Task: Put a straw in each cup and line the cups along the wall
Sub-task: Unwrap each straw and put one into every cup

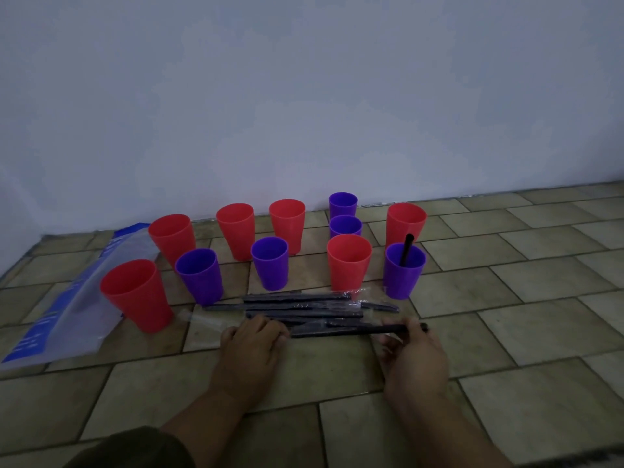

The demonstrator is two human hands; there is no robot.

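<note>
Where the hands meet: low centre of the floor [506, 332], both on the nearest straw [337, 331], which is black, in clear wrap, lying L-R on the tiles.
L hand [251, 342]: palm down, fingers curled onto that straw's L end, pinching the wrap.
R hand [413, 352]: fingers curled round the straw's R end; black tip sticks out past them.
Straw pile [304, 307]: several more wrapped black straws, flat, just beyond the hands, in front of the cups.
Cup w/ straw: front-R purple cup [404, 278], upright, one black straw [406, 249] leaning in it, top above the rim.
Red cups, all upright: front-L red cup [135, 295]; back-L red cup [172, 238]; mid red cup [235, 229]; centre-back red cup [287, 224]; front red cup [348, 261]; back-R red cup [406, 224].
Other purple cups, upright: L purple cup [200, 275]; centre purple cup [270, 261]; rear purple cup [343, 205], close to the wall [304, 96]; 2nd purple cup [345, 226] just in front of it, partly hidden by the front red cup.
Layout: approx. two loose rows, most cups apart from the wall.
Bag [67, 298]: clear and blue plastic, flat at L by the front-L red cup; can't tell if the cup stands on it.
Sleeve [135, 447]: dark, bottom L.
</note>
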